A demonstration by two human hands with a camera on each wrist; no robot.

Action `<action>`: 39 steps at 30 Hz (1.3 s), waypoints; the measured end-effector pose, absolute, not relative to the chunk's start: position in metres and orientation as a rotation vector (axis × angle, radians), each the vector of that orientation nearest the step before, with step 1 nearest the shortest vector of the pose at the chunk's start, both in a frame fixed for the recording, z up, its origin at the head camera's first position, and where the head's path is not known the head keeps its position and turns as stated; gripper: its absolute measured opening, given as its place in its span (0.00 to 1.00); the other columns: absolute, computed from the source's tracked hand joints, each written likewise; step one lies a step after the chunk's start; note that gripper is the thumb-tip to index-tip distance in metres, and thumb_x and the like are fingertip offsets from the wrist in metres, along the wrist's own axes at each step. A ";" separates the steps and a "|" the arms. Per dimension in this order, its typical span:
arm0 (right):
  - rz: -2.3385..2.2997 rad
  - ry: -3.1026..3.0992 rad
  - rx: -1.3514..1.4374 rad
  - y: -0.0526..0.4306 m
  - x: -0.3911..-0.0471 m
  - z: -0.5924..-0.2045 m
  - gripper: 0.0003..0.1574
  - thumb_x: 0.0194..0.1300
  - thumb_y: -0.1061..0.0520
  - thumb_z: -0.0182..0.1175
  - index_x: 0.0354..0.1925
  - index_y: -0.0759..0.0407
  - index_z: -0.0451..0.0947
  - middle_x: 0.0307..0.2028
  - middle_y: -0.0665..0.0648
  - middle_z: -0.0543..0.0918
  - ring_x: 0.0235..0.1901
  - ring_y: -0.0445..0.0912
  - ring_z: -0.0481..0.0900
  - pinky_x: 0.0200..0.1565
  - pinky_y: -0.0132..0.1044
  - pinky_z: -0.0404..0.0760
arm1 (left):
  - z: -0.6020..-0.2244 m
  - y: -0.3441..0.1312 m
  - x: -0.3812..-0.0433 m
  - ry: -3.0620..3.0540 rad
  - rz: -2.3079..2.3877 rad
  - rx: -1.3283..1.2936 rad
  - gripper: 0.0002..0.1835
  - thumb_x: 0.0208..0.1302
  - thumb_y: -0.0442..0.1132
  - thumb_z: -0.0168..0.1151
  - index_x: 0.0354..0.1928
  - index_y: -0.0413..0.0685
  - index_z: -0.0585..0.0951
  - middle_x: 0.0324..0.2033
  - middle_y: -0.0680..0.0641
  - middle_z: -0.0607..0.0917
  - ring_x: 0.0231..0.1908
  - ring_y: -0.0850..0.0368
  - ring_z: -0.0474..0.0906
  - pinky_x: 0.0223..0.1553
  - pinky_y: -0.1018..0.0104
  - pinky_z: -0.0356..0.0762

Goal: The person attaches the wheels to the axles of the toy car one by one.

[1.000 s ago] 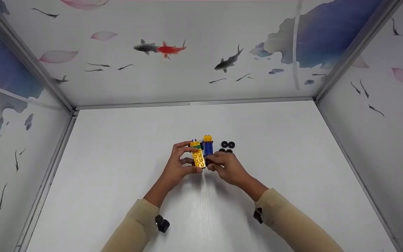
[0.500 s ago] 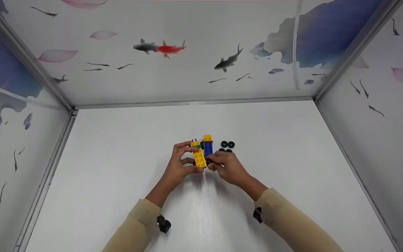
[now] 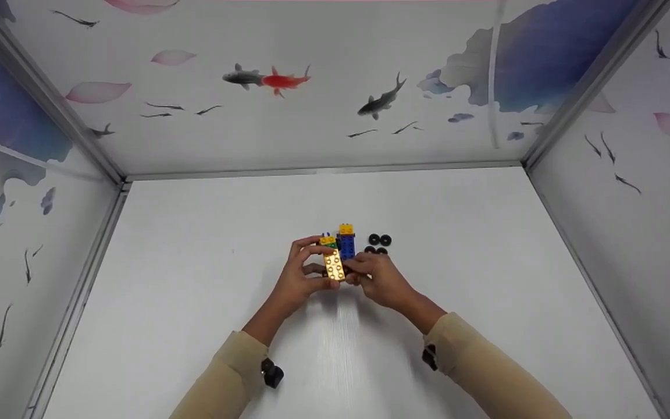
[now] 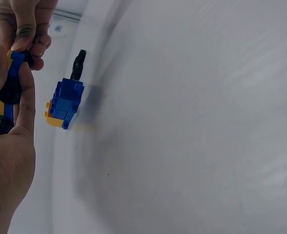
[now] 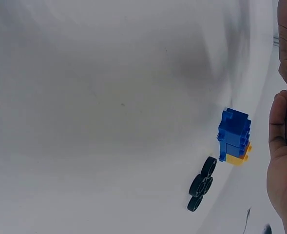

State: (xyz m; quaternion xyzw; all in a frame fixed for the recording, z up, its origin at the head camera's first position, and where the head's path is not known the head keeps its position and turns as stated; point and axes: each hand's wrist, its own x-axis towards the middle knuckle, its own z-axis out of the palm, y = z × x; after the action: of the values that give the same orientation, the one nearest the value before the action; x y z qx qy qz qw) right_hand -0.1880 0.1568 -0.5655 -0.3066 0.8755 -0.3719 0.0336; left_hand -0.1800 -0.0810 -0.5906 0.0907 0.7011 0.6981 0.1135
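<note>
Yellow toy [image 3: 335, 266], clamped between left fingers [image 3: 313, 251], right fingers [image 3: 363, 266] pinching adjoining black wheel [image 4: 29, 59]

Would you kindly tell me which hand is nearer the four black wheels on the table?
Right: the right hand is just on the near side of the wheels; the left hand is farther off, to their left.

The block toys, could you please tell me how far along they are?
Done: the blue body is stacked together. In hand: the left hand holds the yellow-topped vehicle, some wheels on; the right hand pinches a dark part, apparently a wheel. Remaining: probably fitting the four loose wheels.
</note>
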 end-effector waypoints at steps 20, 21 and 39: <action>-0.940 2.670 -1.014 0.157 -0.192 -0.562 0.21 0.80 0.58 0.67 0.66 0.62 0.87 0.52 0.61 0.92 0.50 0.50 0.89 0.49 0.45 0.91 | -0.588 -0.084 -0.183 2.260 1.820 0.390 0.30 0.64 0.37 0.83 0.67 0.57 0.81 0.86 0.54 0.59 0.53 0.49 0.89 0.56 0.59 0.91; -0.935 2.671 -1.021 0.156 -0.192 -0.562 0.21 0.79 0.59 0.67 0.66 0.62 0.86 0.53 0.62 0.92 0.51 0.51 0.90 0.50 0.46 0.91 | -0.587 -0.084 -0.184 2.287 1.791 0.397 0.30 0.65 0.38 0.83 0.66 0.58 0.81 0.86 0.55 0.60 0.53 0.50 0.89 0.55 0.58 0.91; -0.860 2.700 -0.920 0.142 -0.197 -0.563 0.24 0.80 0.57 0.66 0.69 0.63 0.84 0.53 0.62 0.91 0.51 0.52 0.89 0.55 0.50 0.90 | -0.572 -0.087 -0.192 2.693 1.243 0.423 0.30 0.65 0.45 0.83 0.66 0.56 0.79 0.83 0.52 0.66 0.61 0.51 0.81 0.60 0.57 0.89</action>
State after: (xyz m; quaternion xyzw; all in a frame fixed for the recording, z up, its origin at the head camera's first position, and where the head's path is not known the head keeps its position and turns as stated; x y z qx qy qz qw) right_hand -0.1966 0.1421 -0.5632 -0.3077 0.9033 -0.2876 0.0812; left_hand -0.1917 -0.0875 -0.5725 0.1408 0.8965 0.4136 0.0727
